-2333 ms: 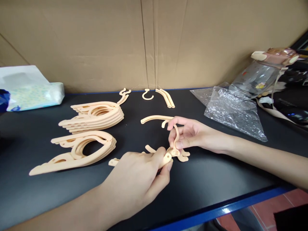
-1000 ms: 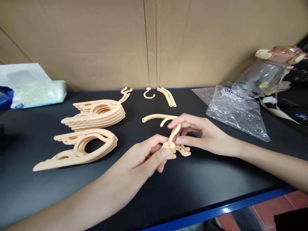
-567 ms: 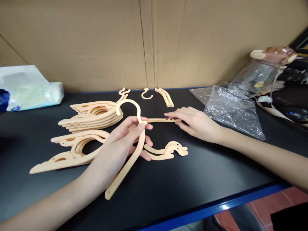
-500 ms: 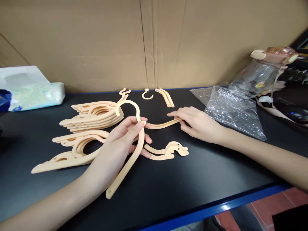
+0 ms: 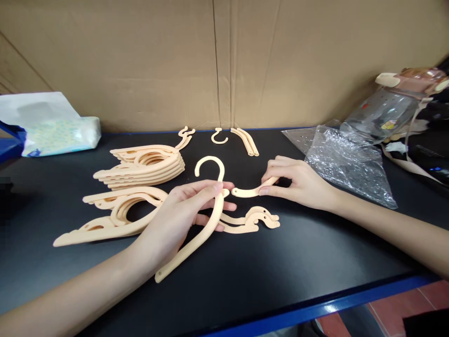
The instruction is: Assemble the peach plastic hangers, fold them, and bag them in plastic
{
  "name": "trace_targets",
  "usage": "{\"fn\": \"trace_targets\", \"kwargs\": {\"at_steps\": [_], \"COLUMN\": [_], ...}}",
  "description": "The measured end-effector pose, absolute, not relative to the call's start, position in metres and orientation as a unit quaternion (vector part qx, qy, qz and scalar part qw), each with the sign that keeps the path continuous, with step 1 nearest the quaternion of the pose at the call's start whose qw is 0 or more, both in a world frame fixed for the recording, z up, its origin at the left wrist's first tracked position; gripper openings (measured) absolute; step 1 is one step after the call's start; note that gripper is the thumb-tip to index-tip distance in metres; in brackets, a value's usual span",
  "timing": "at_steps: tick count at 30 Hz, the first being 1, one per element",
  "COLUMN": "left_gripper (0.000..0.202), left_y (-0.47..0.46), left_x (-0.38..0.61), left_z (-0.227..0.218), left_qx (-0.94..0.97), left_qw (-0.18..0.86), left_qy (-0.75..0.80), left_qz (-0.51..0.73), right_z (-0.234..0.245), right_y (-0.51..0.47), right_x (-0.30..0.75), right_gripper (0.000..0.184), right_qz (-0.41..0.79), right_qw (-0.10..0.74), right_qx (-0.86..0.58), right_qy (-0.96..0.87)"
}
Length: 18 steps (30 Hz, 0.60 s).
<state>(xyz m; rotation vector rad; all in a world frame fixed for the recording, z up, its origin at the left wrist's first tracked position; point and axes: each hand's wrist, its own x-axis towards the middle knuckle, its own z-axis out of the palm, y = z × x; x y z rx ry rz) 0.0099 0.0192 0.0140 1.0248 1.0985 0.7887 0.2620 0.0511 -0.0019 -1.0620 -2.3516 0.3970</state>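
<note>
My left hand (image 5: 191, 208) pinches a cream plastic hanger hook (image 5: 210, 161) where it meets a long curved hanger arm (image 5: 196, 243), which slants down toward me. In my right hand (image 5: 289, 180) a shorter curved hanger piece (image 5: 245, 192) is gripped, its end with a small hole pointing at the left hand. The two held pieces are apart. Just below, on the black table, lie a pair of curved hanger parts with small holes (image 5: 261, 220); the left fingers cover their left ends.
Left, there are a stack of cream hanger parts (image 5: 140, 173) and a nearer pile (image 5: 105, 229). At the back lie a loose hook (image 5: 219, 139), curved strips (image 5: 247, 142) and small parts (image 5: 185, 138). Clear plastic bags (image 5: 345, 161), a bottle (image 5: 382, 110) and a tissue pack (image 5: 63, 135) stand around.
My right hand has lifted the curved piece off the table and turned it, fingers now wrapped around it. My left hand, with the hook and arm, has shifted slightly right; the hook sits lower.
</note>
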Motion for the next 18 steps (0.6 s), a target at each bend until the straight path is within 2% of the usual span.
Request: {"fn": "trace_targets", "kwargs": {"at_steps": [9,18], "left_gripper": [0.018,0.016], "left_y": [0.0161,0.0167], "left_x": [0.0097,0.0098], "left_z": [0.0164,0.0176], "left_qx": [0.456,0.488], "left_qw": [0.72,0.72], "left_qy": [0.446,0.426], "left_qz": [0.274,0.248], "right_z": [-0.0004,-0.0008], "right_y": [0.0503,0.0489], "right_x": [0.2621,0.2612], "right_gripper": [0.026,0.026], "right_qz": [0.136,0.161], "right_qw": [0.265,0.274], "right_qx": [-0.343,-0.345], "right_qy": [-0.891,-0.883]}}
